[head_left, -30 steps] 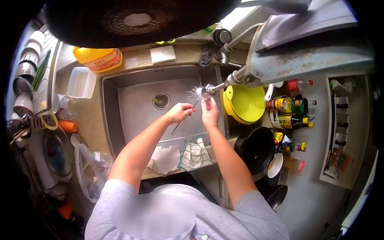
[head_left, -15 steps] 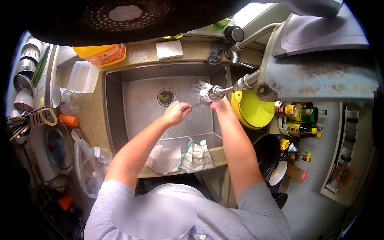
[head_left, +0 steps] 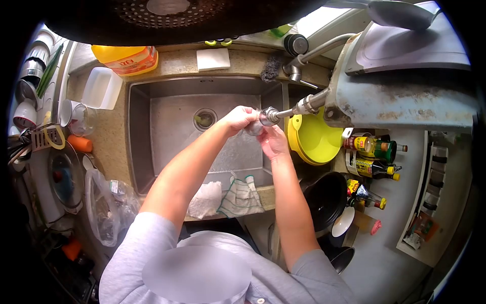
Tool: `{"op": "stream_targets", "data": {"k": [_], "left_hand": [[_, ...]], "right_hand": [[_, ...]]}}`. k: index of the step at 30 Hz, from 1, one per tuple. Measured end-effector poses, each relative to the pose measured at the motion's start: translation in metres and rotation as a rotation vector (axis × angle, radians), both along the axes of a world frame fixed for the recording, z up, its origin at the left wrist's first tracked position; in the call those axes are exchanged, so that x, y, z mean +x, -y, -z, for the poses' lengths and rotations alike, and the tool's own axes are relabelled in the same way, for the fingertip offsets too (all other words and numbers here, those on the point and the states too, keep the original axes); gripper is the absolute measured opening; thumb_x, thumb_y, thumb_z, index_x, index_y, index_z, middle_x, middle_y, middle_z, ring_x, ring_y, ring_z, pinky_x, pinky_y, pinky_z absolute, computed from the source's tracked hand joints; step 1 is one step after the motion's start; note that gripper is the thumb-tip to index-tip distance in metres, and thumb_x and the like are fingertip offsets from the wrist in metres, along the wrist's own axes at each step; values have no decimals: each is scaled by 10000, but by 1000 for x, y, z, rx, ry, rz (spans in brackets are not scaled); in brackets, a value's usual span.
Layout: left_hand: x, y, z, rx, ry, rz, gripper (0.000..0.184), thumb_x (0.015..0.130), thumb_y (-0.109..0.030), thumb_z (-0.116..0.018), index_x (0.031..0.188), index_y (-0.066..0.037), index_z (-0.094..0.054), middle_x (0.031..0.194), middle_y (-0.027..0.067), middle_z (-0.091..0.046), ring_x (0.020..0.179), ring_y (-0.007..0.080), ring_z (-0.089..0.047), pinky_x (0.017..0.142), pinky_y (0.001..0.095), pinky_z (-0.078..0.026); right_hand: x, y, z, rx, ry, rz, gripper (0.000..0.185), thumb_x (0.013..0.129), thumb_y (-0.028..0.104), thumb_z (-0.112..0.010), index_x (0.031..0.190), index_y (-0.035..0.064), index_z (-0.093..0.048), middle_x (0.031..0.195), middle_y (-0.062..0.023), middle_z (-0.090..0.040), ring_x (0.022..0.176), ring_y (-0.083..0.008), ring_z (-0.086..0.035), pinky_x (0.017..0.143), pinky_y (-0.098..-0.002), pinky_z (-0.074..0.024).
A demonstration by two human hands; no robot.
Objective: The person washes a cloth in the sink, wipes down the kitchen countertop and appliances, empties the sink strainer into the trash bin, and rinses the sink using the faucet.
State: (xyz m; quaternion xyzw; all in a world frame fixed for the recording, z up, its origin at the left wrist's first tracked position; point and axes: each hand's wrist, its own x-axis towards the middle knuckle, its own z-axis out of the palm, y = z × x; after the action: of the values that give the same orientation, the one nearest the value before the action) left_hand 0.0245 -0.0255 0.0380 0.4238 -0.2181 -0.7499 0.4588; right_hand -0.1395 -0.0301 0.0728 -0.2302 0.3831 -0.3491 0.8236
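Note:
Over the right part of the steel sink [head_left: 172, 129], both my hands meet just under the faucet head [head_left: 269, 116]. My left hand [head_left: 240, 119] has its fingers closed at the left side of the faucet head. Palm turned up, my right hand [head_left: 274, 142] sits below it with its fingers curled. A small greyish, shiny thing [head_left: 253, 128] shows between the two hands; water and fingers cover most of it, so its kind cannot be made out.
A yellow-green basin [head_left: 320, 137] stands right of the sink, near several sauce bottles [head_left: 374, 147]. Cloths [head_left: 239, 196] lie over the front edge. A clear plastic container [head_left: 101, 88] and an orange detergent jug [head_left: 126, 60] are at the left. A dark pan hangs overhead.
My left hand has moved up and right to meet my right hand under the faucet. The thin object that stretched between them no longer shows. The wide water spray is less visible.

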Motion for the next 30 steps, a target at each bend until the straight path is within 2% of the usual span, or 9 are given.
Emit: {"op": "stream_targets", "data": {"k": [5,8,12,13,14,18,21,25,30], "left_hand": [[-24,7,-7,9,380,-135,168,859,-151,-716,751,-58,-627,709,8,-635,612,86,-563,514,304,-466],[-39,1,-7,-74,491,-209,87,833,-73,-727,820,-51,-644,713,13,-641,596,91,-572,483,300,-477],[-19,-23,-4,-190,525,-179,197,964,-203,-598,965,-19,-670,770,79,-687,706,123,-617,648,311,-517],[-6,-31,4,-349,868,-60,356,1011,-331,-503,970,-22,-676,821,131,-700,764,215,-659,738,353,-515],[7,-38,11,-345,872,-62,356,1011,-331,-503,970,-22,-676,821,131,-700,764,215,-659,738,353,-515],[64,-72,21,-236,1104,329,540,990,-515,-450,897,-53,-715,879,179,-702,865,365,-666,784,437,-515],[89,-95,31,-242,1186,265,469,985,-462,-500,858,-64,-712,851,157,-671,860,354,-627,780,440,-491],[89,-108,25,-412,1556,41,307,937,-354,-610,896,-72,-725,867,150,-623,885,345,-595,786,454,-477],[83,-107,21,-287,1495,-36,244,891,-318,-671,944,-89,-737,897,157,-642,883,348,-616,772,447,-492]], "right_hand": [[12,-13,14,39,-253,166,180,905,256,-706,1021,135,-638,817,53,-549,703,-101,-475,655,-252,-371],[26,-9,4,120,-55,311,134,922,248,-650,1009,150,-621,878,39,-564,747,-102,-497,658,-277,-375],[21,12,9,334,48,227,147,944,289,-523,947,162,-596,874,20,-570,752,-127,-498,655,-291,-353],[9,16,26,283,257,40,180,937,309,-510,970,154,-597,907,-7,-606,818,-163,-544,670,-323,-379],[0,18,45,286,260,35,180,937,309,-510,970,154,-597,907,-7,-606,818,-163,-544,670,-323,-379],[10,18,28,331,57,164,186,946,309,-500,861,167,-585,644,49,-458,537,-112,-395,519,-280,-290],[7,25,28,278,-73,81,173,958,317,-546,922,156,-602,622,42,-473,536,-113,-467,493,-294,-378],[19,22,33,56,-330,-94,160,939,163,-636,1079,92,-604,811,-37,-608,760,-154,-622,597,-340,-524],[15,27,49,-171,-208,19,290,890,-7,-658,1172,-1,-590,1034,-116,-644,973,-233,-650,817,-348,-571]]}}
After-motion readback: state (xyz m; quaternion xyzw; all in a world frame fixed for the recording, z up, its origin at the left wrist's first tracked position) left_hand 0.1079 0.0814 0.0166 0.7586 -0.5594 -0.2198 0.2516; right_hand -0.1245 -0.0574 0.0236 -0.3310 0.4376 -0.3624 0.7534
